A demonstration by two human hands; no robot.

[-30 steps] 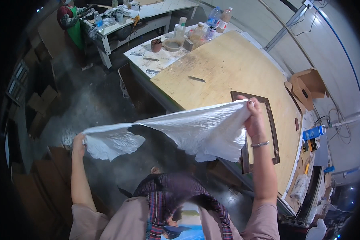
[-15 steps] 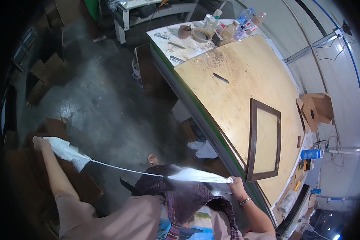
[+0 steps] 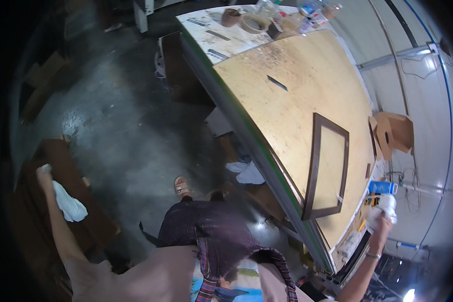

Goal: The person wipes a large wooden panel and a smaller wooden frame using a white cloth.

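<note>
Far out to the left, my left hand (image 3: pixel 44 173) is closed on one end of a piece of white cloth (image 3: pixel 69 201), which hangs down from it. Out to the right, my right hand (image 3: pixel 382 226) is closed round a bunched white cloth (image 3: pixel 385 206), held up beyond the table's right edge. Nothing visibly joins the two cloths. A dark brown rectangular frame (image 3: pixel 311 168) lies on the tan board (image 3: pixel 267 116) of the worktable, left of my right hand.
Bottles (image 3: pixel 292 22), a brown cup (image 3: pixel 231 17) and a round bowl (image 3: pixel 254 23) stand at the table's far end. An open cardboard box (image 3: pixel 395 133) and a blue-and-white container (image 3: pixel 382 187) are at the right. Brown cardboard (image 3: pixel 60 151) lies on the left floor.
The white cloth, earlier stretched between my hands with a thin strand in its middle, is now two separate pieces. My right hand has swung up and right over the table's edge.
</note>
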